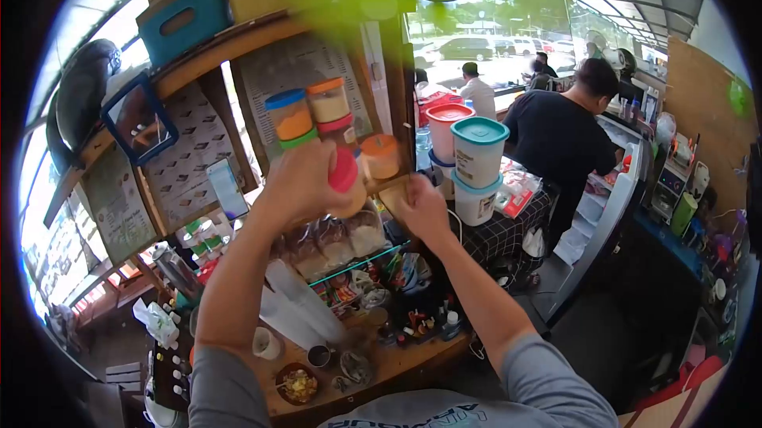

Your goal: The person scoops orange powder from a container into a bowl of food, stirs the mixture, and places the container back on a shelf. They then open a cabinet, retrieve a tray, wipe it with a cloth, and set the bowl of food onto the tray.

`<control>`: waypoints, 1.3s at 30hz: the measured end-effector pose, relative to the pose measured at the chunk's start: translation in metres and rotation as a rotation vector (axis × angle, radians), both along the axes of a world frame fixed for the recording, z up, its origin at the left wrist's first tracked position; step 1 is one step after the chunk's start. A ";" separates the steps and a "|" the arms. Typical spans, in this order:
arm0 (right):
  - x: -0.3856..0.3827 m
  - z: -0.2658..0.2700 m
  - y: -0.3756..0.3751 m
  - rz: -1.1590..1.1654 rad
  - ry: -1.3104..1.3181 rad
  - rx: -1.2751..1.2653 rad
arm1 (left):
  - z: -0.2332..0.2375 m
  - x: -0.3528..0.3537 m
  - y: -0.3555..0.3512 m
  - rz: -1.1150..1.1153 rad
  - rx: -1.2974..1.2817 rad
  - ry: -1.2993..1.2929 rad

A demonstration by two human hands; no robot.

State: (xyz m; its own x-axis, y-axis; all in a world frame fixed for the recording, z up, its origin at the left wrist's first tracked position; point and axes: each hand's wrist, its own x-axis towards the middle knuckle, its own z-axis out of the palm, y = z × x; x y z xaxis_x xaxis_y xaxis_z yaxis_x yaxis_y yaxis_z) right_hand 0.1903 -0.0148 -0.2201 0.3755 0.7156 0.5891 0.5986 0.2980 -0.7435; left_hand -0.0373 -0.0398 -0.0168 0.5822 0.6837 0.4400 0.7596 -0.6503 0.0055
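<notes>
My left hand (298, 186) is wrapped round a small jar with a pink lid (344, 170), held in front of the shelf. Just behind it stand stacked jars: a blue-lidded jar with orange contents (292, 120), an orange-lidded jar with pale contents (329, 102), and a green lid (299, 139) partly covered by my hand. Another orange-lidded jar (381, 160) sits to the right, between my hands. My right hand (425, 210) is closed, its fingers curled beside the shelf edge; what they hold, if anything, is hidden and blurred.
Bagged bread (341, 241) and packets lie below my hands. On the wooden counter are a small bowl of food (297, 384) and a dark cup (319, 356). Stacked white tubs (479, 162) stand right, on a checkered cloth. A person in black (556, 130) leans over an open fridge (607, 221).
</notes>
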 end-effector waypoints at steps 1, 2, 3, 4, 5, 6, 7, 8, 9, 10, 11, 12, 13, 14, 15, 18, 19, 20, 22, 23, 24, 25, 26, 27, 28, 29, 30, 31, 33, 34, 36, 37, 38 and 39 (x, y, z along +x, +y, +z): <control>-0.005 0.006 0.031 -0.098 -0.085 0.093 | -0.006 -0.011 -0.009 -0.002 -0.013 0.021; -0.010 0.014 0.055 -0.090 -0.081 0.096 | -0.013 -0.023 -0.017 -0.003 -0.024 0.042; -0.017 0.023 0.077 -0.190 -0.118 -0.027 | -0.020 -0.035 -0.024 0.007 -0.020 0.048; -0.024 0.029 0.087 -0.290 -0.158 -0.153 | -0.028 -0.047 -0.031 0.010 -0.050 0.062; -0.027 0.034 0.093 -0.283 -0.157 -0.149 | -0.036 -0.057 -0.038 0.012 -0.080 0.073; -0.030 0.040 0.096 -0.282 -0.139 -0.253 | -0.045 -0.067 -0.044 0.020 -0.074 0.071; -0.033 0.045 0.098 -0.279 -0.122 -0.358 | -0.054 -0.078 -0.051 0.022 -0.085 0.079; -0.037 0.047 0.097 -0.268 -0.126 -0.353 | -0.060 -0.086 -0.055 0.024 -0.097 0.087; -0.040 0.046 0.097 -0.312 -0.138 -0.343 | -0.062 -0.094 -0.058 0.037 -0.096 0.083; -0.043 0.044 0.095 -0.353 -0.151 -0.337 | -0.064 -0.102 -0.064 0.057 -0.132 0.126; -0.044 0.039 0.098 -0.383 -0.149 -0.304 | -0.065 -0.109 -0.068 0.077 -0.170 0.170; -0.045 0.042 0.088 -0.367 -0.153 -0.305 | -0.064 -0.114 -0.070 0.093 -0.174 0.167; -0.046 0.049 0.066 -0.326 -0.166 -0.224 | -0.062 -0.118 -0.071 0.078 -0.167 0.139; -0.046 0.051 0.050 -0.285 -0.180 -0.142 | -0.059 -0.120 -0.071 0.063 -0.159 0.107; -0.044 0.042 0.042 -0.133 -0.178 -0.014 | -0.056 -0.120 -0.069 0.079 -0.162 0.097; -0.052 0.039 -0.004 0.784 -0.047 0.243 | -0.044 -0.102 -0.055 -0.070 -0.048 -0.025; -0.061 0.052 -0.021 0.797 -0.051 0.229 | -0.042 -0.092 -0.049 -0.087 -0.030 -0.047; -0.074 0.067 -0.037 0.849 -0.060 0.234 | -0.037 -0.080 -0.043 -0.080 -0.040 -0.056; -0.081 0.077 -0.046 0.899 -0.069 0.234 | -0.026 -0.058 -0.030 -0.130 -0.041 -0.003; -0.080 0.082 -0.043 0.786 -0.125 0.182 | -0.022 -0.048 -0.027 -0.132 -0.042 -0.007; -0.077 0.086 -0.042 0.670 -0.179 0.133 | -0.017 -0.040 -0.024 -0.133 -0.034 -0.014; -0.075 0.091 -0.041 0.664 -0.180 0.134 | -0.012 -0.034 -0.021 -0.136 -0.026 -0.020; -0.071 0.095 -0.041 0.554 -0.181 0.139 | -0.010 -0.034 -0.014 -0.142 -0.023 -0.019; -0.067 0.100 -0.039 0.444 -0.183 0.143 | -0.009 -0.037 -0.003 -0.219 0.029 -0.081; -0.060 0.105 -0.031 0.439 -0.186 0.146 | -0.001 -0.040 0.000 -0.294 0.081 -0.144; -0.050 0.108 -0.016 0.295 -0.087 0.134 | 0.011 -0.047 0.006 -0.281 -0.040 -0.186; -0.041 0.112 -0.003 0.150 0.015 0.121 | 0.018 -0.053 0.015 -0.193 0.028 -0.277; -0.036 0.118 0.008 0.146 0.017 0.125 | 0.024 -0.058 0.027 -0.105 0.096 -0.367; -0.026 0.130 0.027 0.033 0.012 0.202 | 0.031 -0.070 0.074 0.101 0.120 -0.555; -0.022 0.128 0.043 0.030 0.011 0.206 | 0.031 -0.073 0.096 0.097 0.123 -0.556; -0.016 0.117 0.081 0.015 0.015 0.213 | 0.026 -0.072 0.135 0.141 0.265 -0.724; -0.016 0.112 0.092 0.010 0.011 0.224 | 0.020 -0.068 0.152 0.133 0.273 -0.729; -0.018 0.107 0.101 -0.004 -0.004 0.246 | 0.013 -0.064 0.169 0.155 0.243 -0.724; -0.020 0.101 0.111 -0.017 -0.021 0.267 | 0.010 -0.060 0.181 0.178 0.212 -0.721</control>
